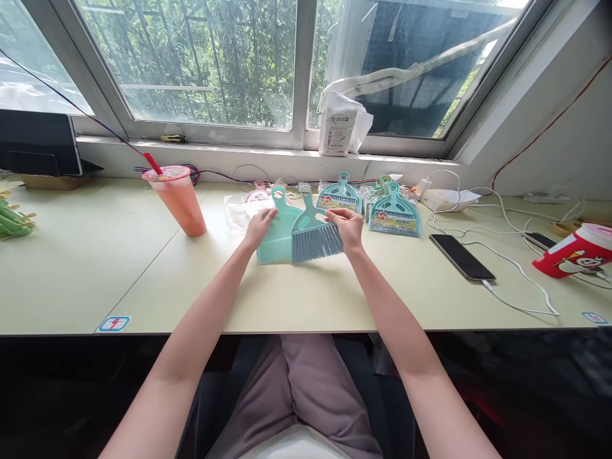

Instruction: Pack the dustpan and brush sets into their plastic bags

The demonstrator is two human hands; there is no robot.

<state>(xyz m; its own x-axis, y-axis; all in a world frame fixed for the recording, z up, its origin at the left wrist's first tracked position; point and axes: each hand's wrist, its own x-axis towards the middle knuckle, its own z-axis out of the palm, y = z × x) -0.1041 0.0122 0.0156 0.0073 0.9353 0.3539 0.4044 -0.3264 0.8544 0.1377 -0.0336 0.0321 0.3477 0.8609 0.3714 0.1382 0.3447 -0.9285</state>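
Taking the dustpan (275,241) as our landmark, we have it above the bench (268,303), its handle pointing windowward, our left hand (261,228) at its left edge with fingers clamped there. The brush (315,241) overlaps its right side from our view; whether they touch, we cannot tell. Its long axis runs nearly parallel, handle leaning slightly left, bristles toward us. Our right hand (348,228), the nearer to the brush, has fingers pinched on its right shoulder.
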